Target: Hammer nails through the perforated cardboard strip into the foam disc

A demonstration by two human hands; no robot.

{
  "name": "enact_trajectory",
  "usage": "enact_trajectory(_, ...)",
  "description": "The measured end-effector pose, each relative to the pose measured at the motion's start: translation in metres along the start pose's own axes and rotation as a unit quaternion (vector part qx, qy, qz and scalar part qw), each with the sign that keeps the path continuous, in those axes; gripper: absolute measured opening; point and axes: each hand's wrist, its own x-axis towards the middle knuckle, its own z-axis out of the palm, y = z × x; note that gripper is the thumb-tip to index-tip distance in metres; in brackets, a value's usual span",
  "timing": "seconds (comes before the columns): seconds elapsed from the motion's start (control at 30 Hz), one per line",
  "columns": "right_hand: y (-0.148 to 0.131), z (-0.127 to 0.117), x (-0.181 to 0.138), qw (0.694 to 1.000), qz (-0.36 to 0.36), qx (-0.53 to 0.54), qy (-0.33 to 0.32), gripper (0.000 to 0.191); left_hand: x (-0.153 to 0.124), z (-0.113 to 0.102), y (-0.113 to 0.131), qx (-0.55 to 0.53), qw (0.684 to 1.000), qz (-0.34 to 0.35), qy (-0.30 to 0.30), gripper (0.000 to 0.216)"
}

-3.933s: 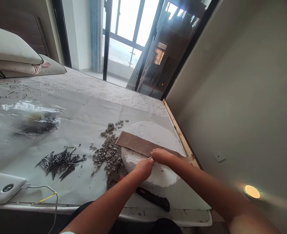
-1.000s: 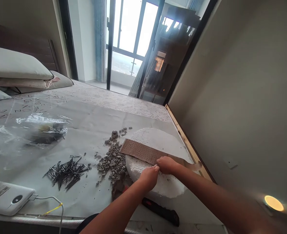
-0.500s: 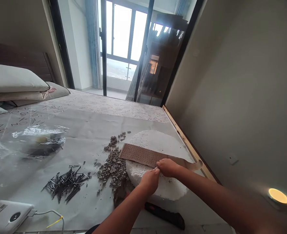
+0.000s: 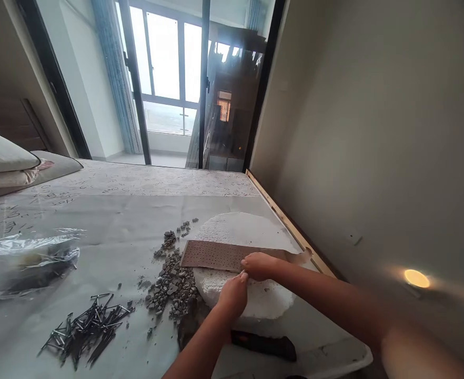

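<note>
Head view. Brown perforated strip (image 4: 212,255) lies across the white foam disc (image 4: 251,226), one end reaching over the disc's left edge beside the grey rubble (image 4: 172,289), the other narrowing and curling up near the wooden bed rail (image 4: 291,223). Right hand (image 4: 259,266) is at the strip's near edge, over the disc; grip closed, fingers curled in. Left hand (image 4: 234,296) is just below it, fingers likewise drawn together, fingertips meeting those of the right. Whether either grip pinches the strip's edge or some small item cannot be told; the fingers hide it.

Black-handled tool (image 4: 263,345) lies on the near side of the disc, partly covered by the left forearm. Pile of dark nails (image 4: 90,326) sits left of the rubble, well apart from both hands. Clear plastic bag (image 4: 34,258), dark contents blurred, lies farther left. All rest on a pale sheet (image 4: 121,221) spread over a letter-printed mattress (image 4: 164,180). Stacked pillows (image 4: 5,152) at far left; glazed sliding door (image 4: 204,68) beyond.
</note>
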Motion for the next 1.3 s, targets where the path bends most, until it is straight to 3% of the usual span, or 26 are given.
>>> enact_trajectory(0.2,-0.005,-0.005,-0.004,0.999,0.04,0.003,-0.013,0.018,0.002,0.001,-0.002,0.007,1.0,0.0,0.005,0.041)
enact_trajectory(0.9,-0.003,-0.014,0.004,1.0,0.006,0.0,-0.02,0.019,0.003,-0.003,-0.003,0.016,1.0,-0.011,-0.016,0.041)
enact_trajectory(1.3,-0.005,-0.016,0.003,0.998,0.047,0.0,-0.047,0.02,0.005,-0.003,-0.003,0.017,1.0,-0.014,-0.009,0.044)
